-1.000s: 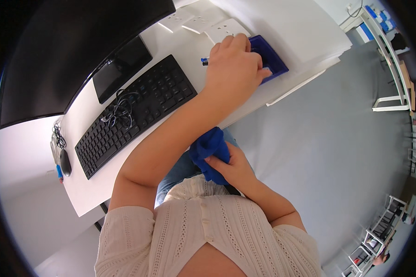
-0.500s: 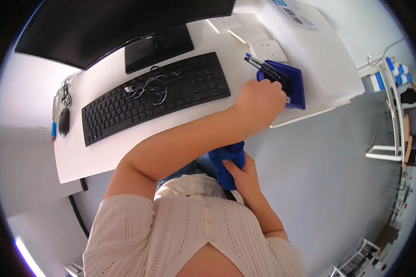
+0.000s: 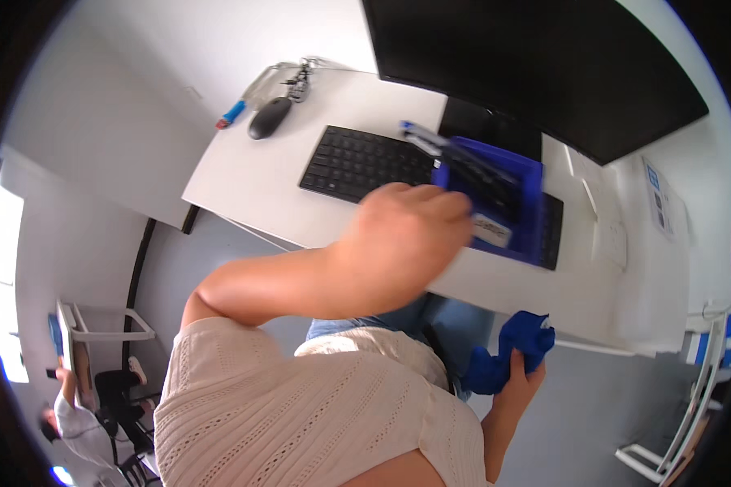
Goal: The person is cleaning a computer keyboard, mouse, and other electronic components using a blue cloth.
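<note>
My left hand reaches across with its fingers closed on the near left edge of a blue plastic bin. The bin is raised over the black keyboard and covers much of it. Several pens lie in the bin and jut out past its left side, blurred by motion. A white label marks the bin's near wall. Lower right, close to my body and off the desk's front edge, my right hand grips a crumpled blue cloth.
On the white desk a black mouse, coiled cables and a blue-red tool lie at the left. A large monitor stands behind. White socket plates are at the right. Another person sits at the far lower left.
My left hand has carried the bin of pens leftward from the desk's right side to over the keyboard. The view has turned left. The cloth stays in my right hand.
</note>
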`<action>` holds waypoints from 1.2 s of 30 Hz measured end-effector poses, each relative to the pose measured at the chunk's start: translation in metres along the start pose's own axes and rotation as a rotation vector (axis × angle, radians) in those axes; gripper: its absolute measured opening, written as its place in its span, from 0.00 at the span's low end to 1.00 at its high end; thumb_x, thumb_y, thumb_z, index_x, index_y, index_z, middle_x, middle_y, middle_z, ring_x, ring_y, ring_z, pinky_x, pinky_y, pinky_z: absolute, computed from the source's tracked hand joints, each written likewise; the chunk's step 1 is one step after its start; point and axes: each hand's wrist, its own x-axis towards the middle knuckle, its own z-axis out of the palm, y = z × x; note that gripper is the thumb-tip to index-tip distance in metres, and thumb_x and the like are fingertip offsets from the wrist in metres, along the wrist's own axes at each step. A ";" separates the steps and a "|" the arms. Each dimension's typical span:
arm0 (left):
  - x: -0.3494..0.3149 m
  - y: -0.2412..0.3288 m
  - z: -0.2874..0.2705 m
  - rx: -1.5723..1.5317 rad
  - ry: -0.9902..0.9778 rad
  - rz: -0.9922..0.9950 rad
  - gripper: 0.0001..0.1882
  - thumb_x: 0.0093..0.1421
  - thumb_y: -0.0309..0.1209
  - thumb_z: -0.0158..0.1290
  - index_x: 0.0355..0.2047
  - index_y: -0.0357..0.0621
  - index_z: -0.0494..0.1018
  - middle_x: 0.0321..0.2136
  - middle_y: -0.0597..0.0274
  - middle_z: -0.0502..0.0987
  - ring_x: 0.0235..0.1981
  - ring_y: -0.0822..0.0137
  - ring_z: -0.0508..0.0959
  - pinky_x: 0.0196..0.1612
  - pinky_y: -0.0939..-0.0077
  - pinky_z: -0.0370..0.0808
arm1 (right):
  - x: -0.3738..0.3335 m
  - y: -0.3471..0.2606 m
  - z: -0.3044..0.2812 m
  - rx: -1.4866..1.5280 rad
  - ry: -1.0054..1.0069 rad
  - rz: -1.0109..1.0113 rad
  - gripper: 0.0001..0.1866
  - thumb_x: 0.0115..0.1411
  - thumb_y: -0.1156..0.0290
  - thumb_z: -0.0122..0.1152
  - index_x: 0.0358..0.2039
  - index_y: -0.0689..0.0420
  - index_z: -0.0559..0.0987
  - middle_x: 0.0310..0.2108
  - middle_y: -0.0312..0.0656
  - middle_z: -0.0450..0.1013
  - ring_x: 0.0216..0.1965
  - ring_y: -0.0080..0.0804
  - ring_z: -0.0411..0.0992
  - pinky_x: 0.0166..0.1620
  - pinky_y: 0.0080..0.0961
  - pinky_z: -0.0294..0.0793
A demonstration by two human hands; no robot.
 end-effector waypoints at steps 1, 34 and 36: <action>-0.009 -0.007 -0.010 0.065 -0.015 -0.078 0.07 0.45 0.26 0.62 0.26 0.43 0.75 0.29 0.61 0.74 0.33 0.60 0.79 0.33 0.66 0.76 | 0.005 0.000 0.002 0.017 -0.006 -0.016 0.14 0.62 0.75 0.64 0.48 0.66 0.79 0.41 0.43 0.79 0.42 0.29 0.76 0.50 0.29 0.75; 0.020 -0.275 0.067 0.322 -0.198 -0.928 0.08 0.57 0.27 0.52 0.33 0.40 0.80 0.37 0.43 0.82 0.42 0.43 0.82 0.46 0.52 0.79 | 0.013 -0.011 0.075 -0.350 -0.242 -0.098 0.11 0.60 0.74 0.62 0.42 0.65 0.81 0.33 0.42 0.80 0.36 0.26 0.74 0.43 0.26 0.73; 0.025 -0.270 0.065 0.328 -0.206 -0.979 0.09 0.59 0.27 0.54 0.36 0.41 0.82 0.39 0.43 0.83 0.44 0.46 0.83 0.47 0.58 0.80 | 0.014 -0.009 0.078 -0.355 -0.263 -0.115 0.11 0.59 0.74 0.63 0.42 0.64 0.81 0.33 0.42 0.80 0.36 0.26 0.74 0.42 0.26 0.73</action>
